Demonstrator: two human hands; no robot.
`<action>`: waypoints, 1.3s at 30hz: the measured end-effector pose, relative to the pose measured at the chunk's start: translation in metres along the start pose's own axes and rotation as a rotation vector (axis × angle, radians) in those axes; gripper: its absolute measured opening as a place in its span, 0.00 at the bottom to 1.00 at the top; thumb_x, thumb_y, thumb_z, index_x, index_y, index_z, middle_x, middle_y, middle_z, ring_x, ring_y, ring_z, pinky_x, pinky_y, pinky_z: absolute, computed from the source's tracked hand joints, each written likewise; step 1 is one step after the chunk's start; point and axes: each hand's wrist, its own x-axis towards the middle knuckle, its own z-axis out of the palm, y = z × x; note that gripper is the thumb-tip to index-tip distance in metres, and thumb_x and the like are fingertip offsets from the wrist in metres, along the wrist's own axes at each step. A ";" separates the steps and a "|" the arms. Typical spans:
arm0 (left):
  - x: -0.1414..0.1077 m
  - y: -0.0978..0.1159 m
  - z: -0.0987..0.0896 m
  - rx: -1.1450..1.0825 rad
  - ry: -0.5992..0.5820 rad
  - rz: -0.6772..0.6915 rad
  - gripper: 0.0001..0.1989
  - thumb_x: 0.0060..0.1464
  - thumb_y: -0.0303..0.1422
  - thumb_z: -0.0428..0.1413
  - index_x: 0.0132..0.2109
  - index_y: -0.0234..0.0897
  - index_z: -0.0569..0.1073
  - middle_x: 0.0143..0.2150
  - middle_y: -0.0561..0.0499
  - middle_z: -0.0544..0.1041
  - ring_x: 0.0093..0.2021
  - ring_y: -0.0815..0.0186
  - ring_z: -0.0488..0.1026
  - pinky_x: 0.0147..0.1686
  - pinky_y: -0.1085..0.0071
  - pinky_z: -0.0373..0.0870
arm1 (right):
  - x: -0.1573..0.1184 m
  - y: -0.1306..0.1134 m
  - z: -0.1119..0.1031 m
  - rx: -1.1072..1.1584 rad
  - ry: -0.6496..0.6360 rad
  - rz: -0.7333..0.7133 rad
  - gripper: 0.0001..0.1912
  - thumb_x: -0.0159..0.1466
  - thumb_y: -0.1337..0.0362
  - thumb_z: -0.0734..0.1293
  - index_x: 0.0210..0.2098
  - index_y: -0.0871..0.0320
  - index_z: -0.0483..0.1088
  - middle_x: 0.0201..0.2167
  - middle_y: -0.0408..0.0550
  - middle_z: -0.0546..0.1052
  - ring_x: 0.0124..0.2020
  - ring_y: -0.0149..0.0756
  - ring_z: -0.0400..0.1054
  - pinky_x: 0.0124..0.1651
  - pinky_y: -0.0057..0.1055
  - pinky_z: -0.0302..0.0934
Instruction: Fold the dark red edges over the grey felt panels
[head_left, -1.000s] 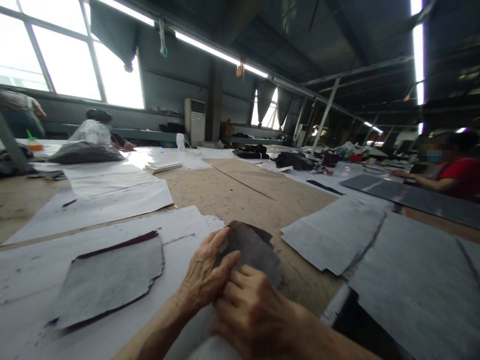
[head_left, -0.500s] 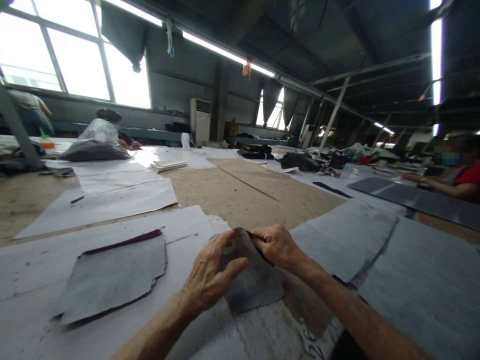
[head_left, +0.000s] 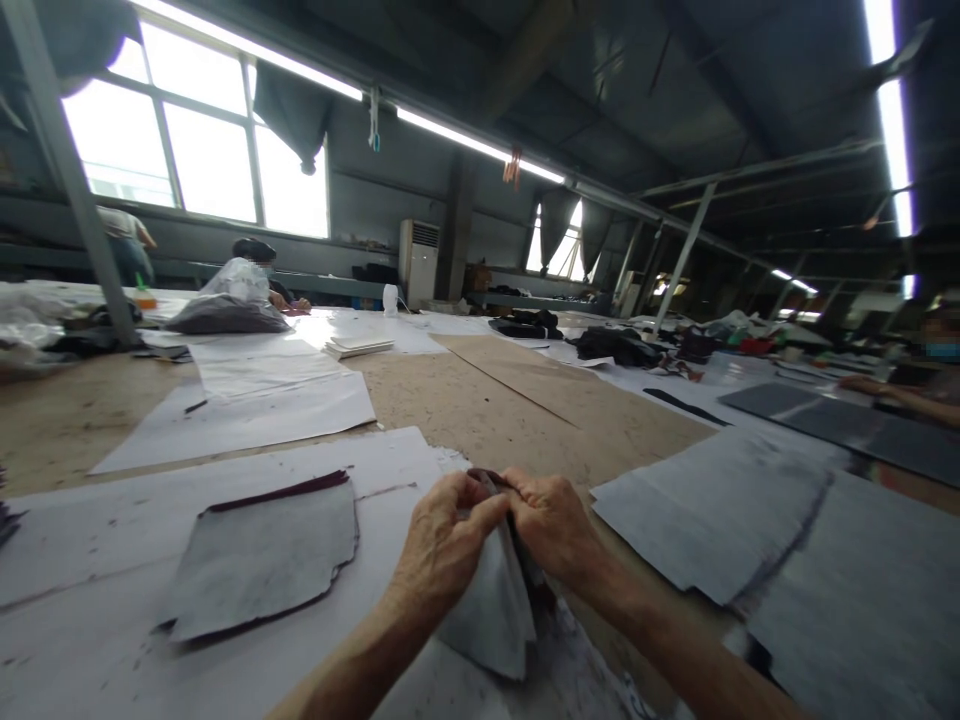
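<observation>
Near the front centre, a grey fabric piece [head_left: 491,610] with a dark edge hangs folded below both hands, its lower end close to the white sheet. My left hand [head_left: 450,535] pinches its top edge between thumb and fingers. Right beside it, my right hand [head_left: 551,520] is closed on the dark upper edge of the same fabric. The two hands nearly touch. To the left lies a stack of grey pieces [head_left: 266,555] with a dark red edge, on white paper [head_left: 390,455].
Large grey sheets [head_left: 720,510] lie at the right. Brown board [head_left: 480,400] spans the middle, with a white paper stack [head_left: 360,346] behind it. Dark cloth [head_left: 615,345] lies farther back. People sit at the far left and right edge. A metal post [head_left: 82,190] stands at left.
The fabric has gone from spread fairly flat to bunched and folded upward. My left fingers have closed on its top, nearer my right hand. The view has shifted left.
</observation>
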 end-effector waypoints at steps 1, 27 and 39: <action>0.001 0.000 0.000 0.014 0.012 0.008 0.12 0.47 0.43 0.51 0.26 0.38 0.66 0.30 0.52 0.69 0.35 0.64 0.66 0.37 0.67 0.59 | 0.000 -0.001 -0.002 -0.022 -0.012 0.000 0.11 0.66 0.71 0.58 0.34 0.58 0.71 0.29 0.44 0.74 0.31 0.31 0.68 0.31 0.22 0.52; 0.005 0.014 -0.026 0.288 -0.160 -0.146 0.04 0.37 0.27 0.49 0.21 0.37 0.68 0.22 0.50 0.67 0.32 0.57 0.67 0.35 0.63 0.59 | 0.056 0.057 -0.026 -0.515 -0.018 -0.102 0.09 0.66 0.70 0.59 0.35 0.61 0.71 0.29 0.51 0.73 0.31 0.37 0.67 0.29 0.30 0.48; 0.034 0.002 -0.097 -0.352 -0.375 -0.299 0.12 0.32 0.32 0.62 0.27 0.28 0.74 0.24 0.50 0.73 0.26 0.71 0.69 0.29 0.78 0.63 | 0.083 0.105 -0.009 -0.180 0.106 0.041 0.14 0.68 0.65 0.61 0.26 0.63 0.67 0.23 0.42 0.66 0.27 0.28 0.61 0.32 0.24 0.55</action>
